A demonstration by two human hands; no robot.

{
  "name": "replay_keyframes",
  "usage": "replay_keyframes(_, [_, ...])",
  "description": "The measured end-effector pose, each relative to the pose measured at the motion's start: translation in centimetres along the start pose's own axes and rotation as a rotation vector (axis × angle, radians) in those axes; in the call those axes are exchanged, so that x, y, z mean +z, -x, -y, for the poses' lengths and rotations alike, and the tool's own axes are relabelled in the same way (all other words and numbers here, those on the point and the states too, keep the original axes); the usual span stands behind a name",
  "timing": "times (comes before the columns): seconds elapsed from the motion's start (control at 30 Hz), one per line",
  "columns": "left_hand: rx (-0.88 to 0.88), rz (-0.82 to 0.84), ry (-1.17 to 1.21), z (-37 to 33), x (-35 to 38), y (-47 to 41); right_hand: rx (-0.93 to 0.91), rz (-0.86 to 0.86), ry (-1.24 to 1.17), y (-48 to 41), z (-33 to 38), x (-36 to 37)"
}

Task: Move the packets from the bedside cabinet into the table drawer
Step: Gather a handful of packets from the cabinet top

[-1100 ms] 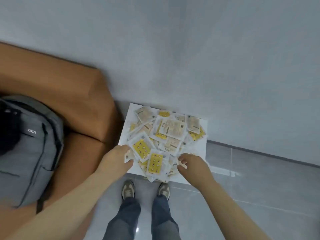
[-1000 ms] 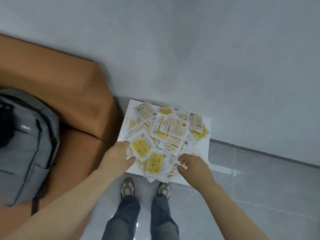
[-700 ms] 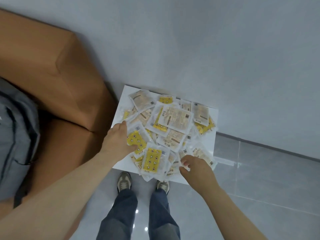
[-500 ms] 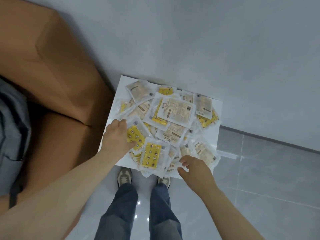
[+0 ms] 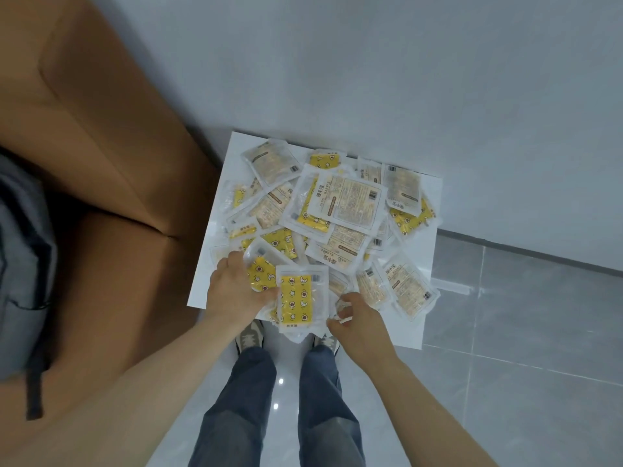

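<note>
Left hand (image 5: pixel 232 291) grips packets (image 5: pixel 350 207) — fingertips hidden; right hand (image 5: pixel 357 320) pinches another's edge

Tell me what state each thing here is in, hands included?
bedside cabinet, white top mostly covered.
packets, heaped loosely on it, several overhanging its near edge.
left hand, gripping packets at the heap's near-left corner.
right hand, pinching a packet's clear edge.
backpack, lying on the brown seat.
</note>
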State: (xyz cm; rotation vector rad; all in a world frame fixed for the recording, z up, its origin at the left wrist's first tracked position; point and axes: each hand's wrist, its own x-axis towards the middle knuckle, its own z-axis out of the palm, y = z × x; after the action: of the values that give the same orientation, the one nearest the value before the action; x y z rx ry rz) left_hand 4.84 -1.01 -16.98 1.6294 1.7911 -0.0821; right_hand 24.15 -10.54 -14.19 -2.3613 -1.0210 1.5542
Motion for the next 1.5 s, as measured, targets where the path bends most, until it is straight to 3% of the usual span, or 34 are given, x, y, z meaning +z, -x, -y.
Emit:
replay_keyframes(0.37, [-0.026,0.054,0.107,-0.3,2.4,1.1,0.051,-0.164,-0.219,-1.4,2.1,3.2])
replay_keyframes(0.83, [-0.058,0.019,0.19,0.2,3.6,1.1,-0.012,-0.22,-0.174,-1.9,1.7,3.6])
replay_keyframes(0.97, [-0.08,0.046,0.194,0.1,3.3,1.0,0.069,-0.318,-0.181,-0.1,0.6,4.2])
replay_keyframes(1.17, [-0.067,0.07,0.157,0.0,3.0,0.9,0.212,-0.199,-0.084,1.3,-1.7,5.9])
replay_keyframes(1.5, [-0.026,0.179,0.191,0.5,3.1,0.4,0.172,-0.091,-0.136,0.0,-0.9,6.2])
